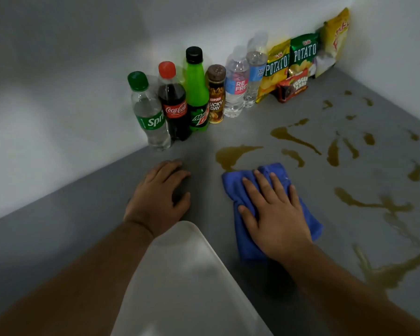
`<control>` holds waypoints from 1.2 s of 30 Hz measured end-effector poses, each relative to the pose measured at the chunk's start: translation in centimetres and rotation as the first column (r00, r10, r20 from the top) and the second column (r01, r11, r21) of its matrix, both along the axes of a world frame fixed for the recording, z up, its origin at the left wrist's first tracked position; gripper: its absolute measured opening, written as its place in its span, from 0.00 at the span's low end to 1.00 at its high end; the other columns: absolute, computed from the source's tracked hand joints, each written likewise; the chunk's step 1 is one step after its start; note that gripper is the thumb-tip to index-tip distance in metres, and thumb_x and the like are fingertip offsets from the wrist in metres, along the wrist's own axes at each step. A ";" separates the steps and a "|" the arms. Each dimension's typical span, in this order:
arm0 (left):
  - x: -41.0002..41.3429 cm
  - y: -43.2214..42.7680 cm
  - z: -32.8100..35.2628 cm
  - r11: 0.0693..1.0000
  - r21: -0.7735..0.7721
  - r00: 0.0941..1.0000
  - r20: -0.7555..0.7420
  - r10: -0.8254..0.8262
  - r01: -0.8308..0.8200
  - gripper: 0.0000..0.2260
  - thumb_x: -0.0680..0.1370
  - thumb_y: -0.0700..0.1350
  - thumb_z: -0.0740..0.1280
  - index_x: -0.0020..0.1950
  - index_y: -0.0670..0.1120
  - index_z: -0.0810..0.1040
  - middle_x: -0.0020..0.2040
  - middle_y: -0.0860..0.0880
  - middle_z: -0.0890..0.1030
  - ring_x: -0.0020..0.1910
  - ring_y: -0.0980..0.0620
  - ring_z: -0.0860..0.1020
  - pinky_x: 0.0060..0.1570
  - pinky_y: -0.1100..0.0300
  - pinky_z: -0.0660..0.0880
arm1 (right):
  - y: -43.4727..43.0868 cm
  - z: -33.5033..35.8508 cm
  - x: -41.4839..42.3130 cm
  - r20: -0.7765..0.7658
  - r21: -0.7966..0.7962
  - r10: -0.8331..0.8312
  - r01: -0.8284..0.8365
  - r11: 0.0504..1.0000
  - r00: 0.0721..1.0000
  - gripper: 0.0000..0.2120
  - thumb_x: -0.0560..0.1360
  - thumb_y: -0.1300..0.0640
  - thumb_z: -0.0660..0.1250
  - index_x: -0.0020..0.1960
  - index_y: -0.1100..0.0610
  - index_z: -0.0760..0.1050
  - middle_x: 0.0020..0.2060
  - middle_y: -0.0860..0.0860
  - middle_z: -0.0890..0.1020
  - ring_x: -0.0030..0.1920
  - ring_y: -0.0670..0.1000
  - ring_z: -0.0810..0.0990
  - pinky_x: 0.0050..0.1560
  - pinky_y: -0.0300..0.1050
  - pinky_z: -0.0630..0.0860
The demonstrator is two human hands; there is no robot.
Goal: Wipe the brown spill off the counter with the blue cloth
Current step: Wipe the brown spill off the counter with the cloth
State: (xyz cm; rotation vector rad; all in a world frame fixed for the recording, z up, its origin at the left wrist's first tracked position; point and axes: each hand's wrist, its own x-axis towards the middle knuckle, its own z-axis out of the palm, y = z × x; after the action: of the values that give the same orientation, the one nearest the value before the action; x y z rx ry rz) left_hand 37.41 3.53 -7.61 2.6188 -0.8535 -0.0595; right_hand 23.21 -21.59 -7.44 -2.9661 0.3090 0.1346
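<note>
The blue cloth lies bunched on the grey counter. My right hand presses flat on top of it, fingers spread. The cloth's far edge touches a brown puddle. More brown spill streaks and drops spread across the counter to the right and toward the back corner; a smeared patch lies at the near right. My left hand rests on the bare counter to the left of the cloth, fingers loosely curled, holding nothing.
Several drink bottles stand in a row against the white back wall. Snack bags and a small red packet lean in the corner. A white rounded tray-like object lies between my forearms at the near edge.
</note>
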 end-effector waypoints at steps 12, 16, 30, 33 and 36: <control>-0.1 -0.1 0.0 0.999 0.044 0.999 0.028 0.019 -0.020 0.26 0.76 0.58 0.59 0.74 0.54 0.73 0.77 0.52 0.71 0.78 0.48 0.66 0.80 0.41 0.60 | 0.7 0.3 3.8 -0.044 -0.006 0.227 -0.228 0.974 0.973 0.31 0.82 0.32 0.40 0.83 0.39 0.46 0.84 0.45 0.48 0.84 0.56 0.42 0.81 0.66 0.42; 0.0 0.0 -0.1 0.999 0.039 1.000 0.025 0.013 -0.014 0.25 0.77 0.58 0.60 0.74 0.54 0.73 0.77 0.53 0.71 0.78 0.48 0.66 0.78 0.41 0.63 | -2.2 0.6 4.9 -0.028 -0.026 0.096 -0.096 0.995 0.995 0.32 0.83 0.32 0.40 0.84 0.41 0.48 0.84 0.46 0.49 0.84 0.54 0.44 0.81 0.65 0.45; -0.3 -0.2 0.3 0.999 0.034 0.999 0.011 0.036 -0.037 0.25 0.76 0.57 0.62 0.74 0.54 0.72 0.77 0.53 0.70 0.77 0.49 0.65 0.77 0.42 0.65 | 1.9 0.4 5.7 -0.039 -0.015 0.200 -0.201 0.980 0.979 0.30 0.84 0.35 0.39 0.84 0.42 0.44 0.84 0.47 0.46 0.83 0.55 0.38 0.80 0.61 0.34; -0.3 -0.3 0.4 0.999 0.028 0.999 0.013 0.038 -0.038 0.25 0.76 0.56 0.62 0.73 0.53 0.73 0.77 0.52 0.71 0.77 0.48 0.66 0.77 0.42 0.66 | 1.6 0.4 6.3 -0.043 -0.020 0.210 -0.211 0.977 0.977 0.30 0.84 0.36 0.39 0.84 0.42 0.43 0.84 0.47 0.45 0.83 0.55 0.38 0.81 0.61 0.35; -0.2 -0.2 0.3 0.999 0.024 1.000 0.007 0.030 -0.030 0.25 0.76 0.56 0.63 0.73 0.53 0.74 0.76 0.52 0.71 0.77 0.48 0.66 0.77 0.42 0.65 | 0.8 0.1 3.2 -0.012 0.019 0.266 -0.266 0.964 0.964 0.30 0.84 0.36 0.40 0.84 0.41 0.44 0.84 0.44 0.45 0.83 0.52 0.37 0.82 0.61 0.39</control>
State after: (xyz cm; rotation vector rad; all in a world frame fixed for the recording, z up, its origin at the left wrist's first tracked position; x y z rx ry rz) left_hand 37.24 3.30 -7.29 2.6551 -0.8204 -0.0538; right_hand 26.38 -20.80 -7.32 -2.9753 -0.0909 0.1892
